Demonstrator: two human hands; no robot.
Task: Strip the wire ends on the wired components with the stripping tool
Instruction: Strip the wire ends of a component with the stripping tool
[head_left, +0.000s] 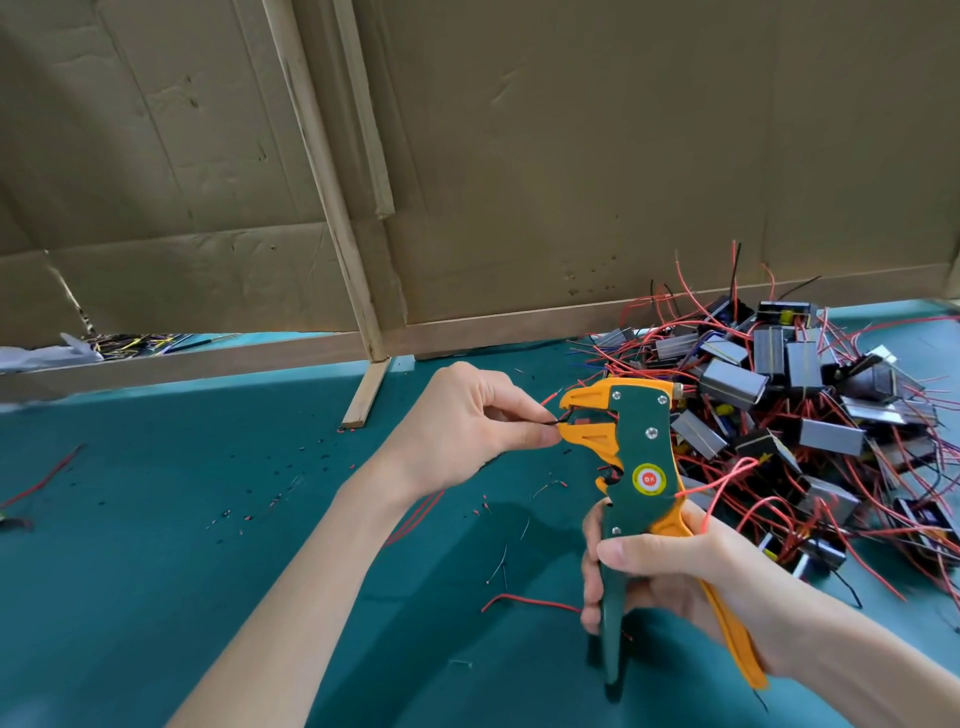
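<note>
Wire end (555, 422) at the stripping tool (644, 441)
Left hand (467, 421) pinches the wire at the tool's orange mouth; right hand (675, 566) grips both handles above the desk (156, 519), with the pile of wired components (779, 415) just to the right.

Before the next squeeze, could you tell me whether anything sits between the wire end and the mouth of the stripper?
Nothing visible does. The left hand pinches the black wire right at the orange jaws of the stripper, and its tip appears to reach in between them. The right hand grips the handles.
</note>
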